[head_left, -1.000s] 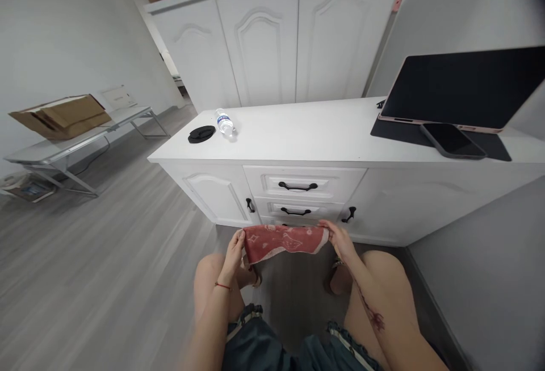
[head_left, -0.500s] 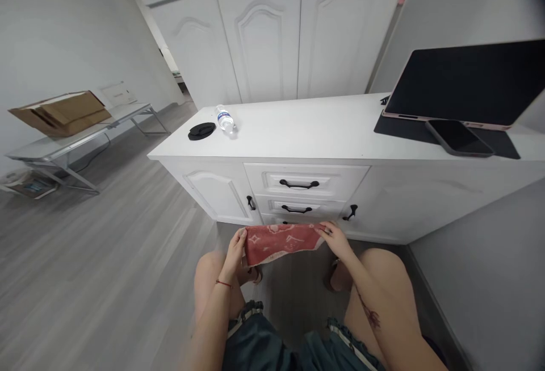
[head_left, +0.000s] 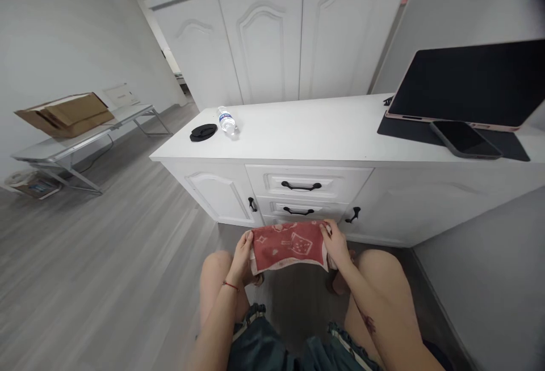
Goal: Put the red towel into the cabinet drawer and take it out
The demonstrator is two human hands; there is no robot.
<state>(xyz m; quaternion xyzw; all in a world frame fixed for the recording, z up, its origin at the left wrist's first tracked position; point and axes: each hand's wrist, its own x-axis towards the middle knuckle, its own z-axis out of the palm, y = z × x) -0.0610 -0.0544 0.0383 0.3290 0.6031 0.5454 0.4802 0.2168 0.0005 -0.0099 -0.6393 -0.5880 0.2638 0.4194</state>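
A red towel (head_left: 289, 245) with pale patterns and a whitish border is stretched between my hands, above my knees and in front of the drawers. My left hand (head_left: 243, 254) grips its left edge, thumb on the near face. At the other end, my right hand (head_left: 335, 244) pinches the upper right corner, and some folded pale cloth shows by those fingers. The towel hangs as a wide band, its lower edge sagging slightly. Whatever lies behind it, including part of the lowest drawer, is hidden.
Before me stands a white cabinet (head_left: 272, 146) with black handles. On its top are a plastic bottle (head_left: 227, 122), a black round item (head_left: 203, 132), a phone (head_left: 465, 139) and a dark-screened tablet (head_left: 470, 84). Leftward, a cardboard box (head_left: 70, 115) rests on a low table (head_left: 32, 152).
The towel shows more of its height now, with a square-shaped print visible on its right half. My left hand has shifted slightly to the right; both hands still hold the towel.
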